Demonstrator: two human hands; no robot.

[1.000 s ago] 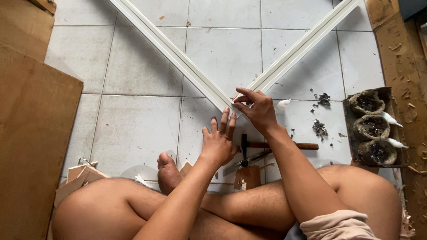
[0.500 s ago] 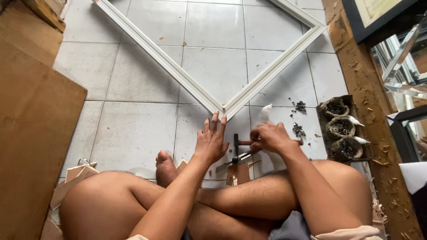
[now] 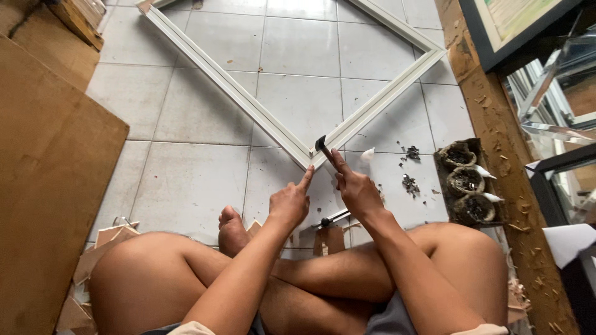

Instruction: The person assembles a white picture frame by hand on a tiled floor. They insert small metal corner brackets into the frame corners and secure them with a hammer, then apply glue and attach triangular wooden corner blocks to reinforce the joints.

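Right hand (image 3: 357, 191): one, closed around the handle of a small hammer (image 3: 323, 147); the dark hammer head sits right at the near corner of the frame.
Left hand (image 3: 290, 203): one, holding nothing, fingers curled, index finger stretched out toward the same corner, its tip just beside the joint.
Frame (image 3: 248, 102): one white moulded frame, lying flat on the floor; three of its corners show, the nearest pointing at the person.
Floor (image 3: 186, 186): pale tiles; two small heaps of dark bits lie right of the hammer.
Tray (image 3: 442, 180): one, by the right knee, with three round cups of dark bits.
Board (image 3: 43, 186): one large brown sheet at the left.
Legs: two, bare and crossed.
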